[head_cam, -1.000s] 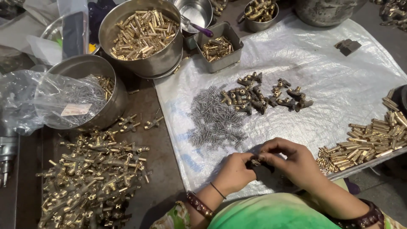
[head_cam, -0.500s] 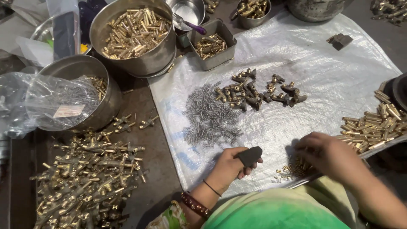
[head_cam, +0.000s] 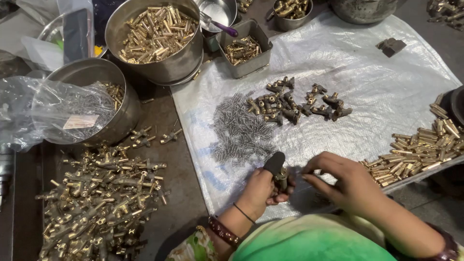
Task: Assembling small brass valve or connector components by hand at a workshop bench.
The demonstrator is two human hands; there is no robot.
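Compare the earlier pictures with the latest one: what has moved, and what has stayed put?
The right hand, which half a second ago had reached out right toward the brass tubes, has come back in beside the left hand. The left hand still holds a small brass fitting, its thumb in a dark cover. The springs, the dark fittings and the bowls are unchanged.

The right hand point(head_cam: 350, 181) was far out to the side by the brass tubes point(head_cam: 418, 150) a moment ago. Now it has come back close to the left hand point(head_cam: 263, 191), which holds a small brass part point(head_cam: 282, 178) up.
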